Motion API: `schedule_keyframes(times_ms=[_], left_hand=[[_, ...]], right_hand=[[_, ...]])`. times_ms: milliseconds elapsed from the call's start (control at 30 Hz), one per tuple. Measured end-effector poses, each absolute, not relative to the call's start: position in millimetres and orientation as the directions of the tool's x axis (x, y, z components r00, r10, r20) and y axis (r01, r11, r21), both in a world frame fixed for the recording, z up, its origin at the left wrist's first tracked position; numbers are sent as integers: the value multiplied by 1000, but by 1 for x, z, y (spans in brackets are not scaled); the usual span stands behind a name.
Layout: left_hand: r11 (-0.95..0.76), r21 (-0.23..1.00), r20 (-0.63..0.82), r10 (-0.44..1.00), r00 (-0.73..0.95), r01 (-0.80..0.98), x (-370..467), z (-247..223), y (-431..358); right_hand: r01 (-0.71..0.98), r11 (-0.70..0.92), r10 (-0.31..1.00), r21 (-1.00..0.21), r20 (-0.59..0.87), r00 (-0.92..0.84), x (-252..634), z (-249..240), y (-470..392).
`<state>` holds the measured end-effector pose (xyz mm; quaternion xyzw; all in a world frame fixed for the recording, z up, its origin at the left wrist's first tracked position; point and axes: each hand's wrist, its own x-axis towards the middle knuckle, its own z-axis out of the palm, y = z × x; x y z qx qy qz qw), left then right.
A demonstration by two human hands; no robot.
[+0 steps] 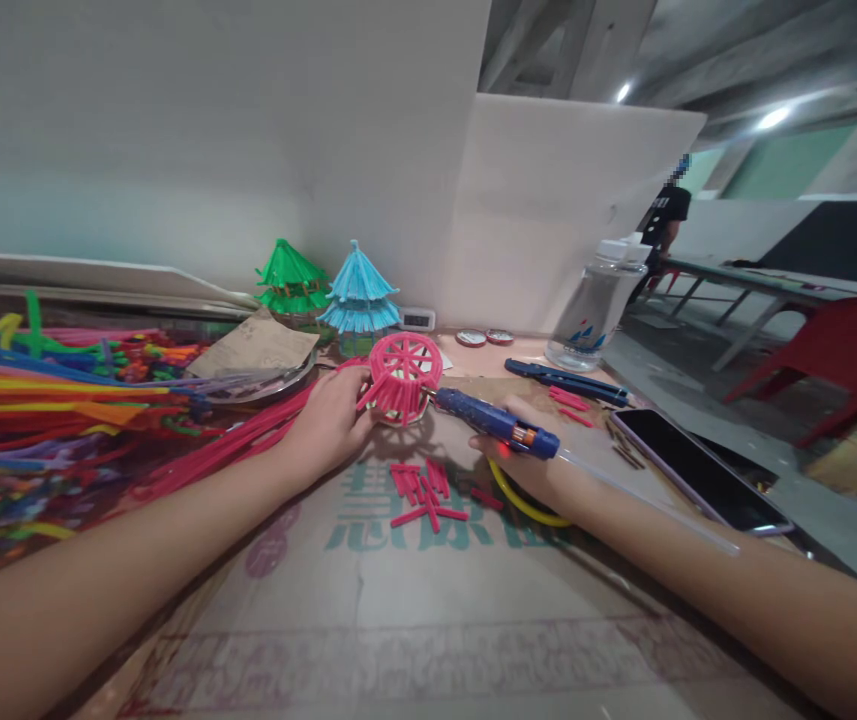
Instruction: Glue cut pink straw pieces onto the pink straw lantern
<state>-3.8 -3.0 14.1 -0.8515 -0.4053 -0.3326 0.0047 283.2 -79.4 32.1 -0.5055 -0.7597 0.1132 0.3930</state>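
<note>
My left hand (339,412) is closed on the edge of a pink pipe-cleaner frame (404,362), a round spoked top with strips hanging from its rim. In my right hand (524,455) is a blue glue gun (492,418), its nozzle at the right side of the pink frame. A clear glue stick (645,500) trails from the back of the gun, and a yellow cord (522,500) loops below it. Several short cut pink pieces (428,490) lie on the cardboard (398,610) just below the frame.
Colourful pipe cleaners (60,410) fill the left side. Behind stand a green pagoda model (291,278) and a light-blue one (359,290). To the right are a clear bottle (591,310), a blue utility knife (567,380) and a phone (698,470). Farther off, a person (668,215) stands near a red chair (840,370).
</note>
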Motion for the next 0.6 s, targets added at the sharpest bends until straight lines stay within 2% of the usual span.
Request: schedule_keyframes(times_ms=[200, 600], left_hand=[[-658, 290, 553, 708, 439, 695, -4, 14, -3], [-650, 318, 529, 726, 440, 690, -5, 11, 0]], right_hand=[[705, 418, 881, -573, 444, -161, 282, 33, -80], [713, 411, 878, -568, 456, -144, 278, 36, -82]])
